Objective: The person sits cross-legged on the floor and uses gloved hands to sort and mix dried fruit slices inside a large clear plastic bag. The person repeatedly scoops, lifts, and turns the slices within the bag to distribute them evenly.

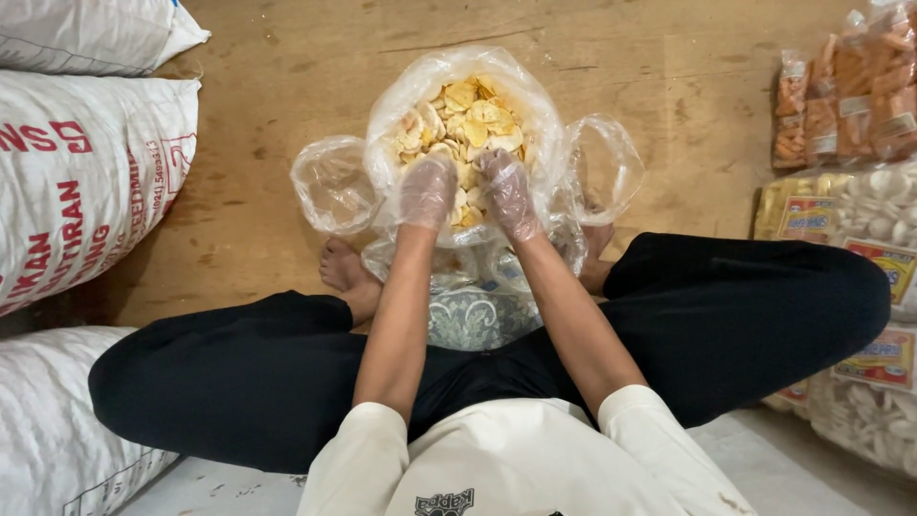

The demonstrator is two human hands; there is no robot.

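A large clear plastic bag [535, 105] stands open on the floor in front of me, filled with pale yellow chips [473, 119]. My left hand [427, 191] and my right hand [508, 194] both wear thin clear plastic gloves and reach into the near side of the bag, fingers down among the chips. What the fingers hold is hidden. A small empty clear bag [332, 183] sits at the left of the big bag and another [606, 164] at its right. I sit cross-legged in black trousers [239, 373].
White woven sacks [86, 172] lie stacked along the left. Packets of orange snacks [850, 96] and white crackers [879, 205] are piled at the right. A patterned cloth [473, 315] lies between my knees. The floor is brown [287, 67].
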